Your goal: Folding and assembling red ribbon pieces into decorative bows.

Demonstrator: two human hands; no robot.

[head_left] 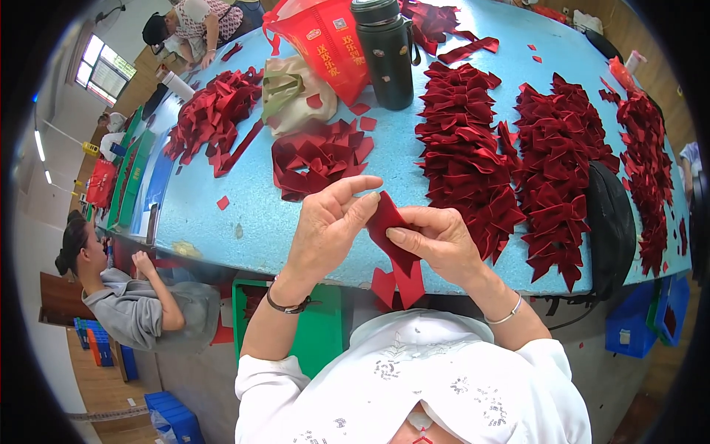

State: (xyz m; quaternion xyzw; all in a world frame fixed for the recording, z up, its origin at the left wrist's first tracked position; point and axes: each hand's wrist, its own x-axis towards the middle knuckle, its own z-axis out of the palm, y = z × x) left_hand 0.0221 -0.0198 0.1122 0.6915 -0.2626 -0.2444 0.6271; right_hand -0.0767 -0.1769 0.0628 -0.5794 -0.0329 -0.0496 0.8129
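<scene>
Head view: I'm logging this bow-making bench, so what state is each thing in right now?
Red ribbon piece: folded, pinched between both hands.
Left hand: gripping the ribbon's left edge.
Right hand: gripping its right side.
Dark flask: upright, capped.
Red bag: standing, open.
Finished bows: piled in rows.

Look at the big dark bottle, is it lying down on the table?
No, the dark bottle stands upright on the blue table, beside the red bag.
</scene>
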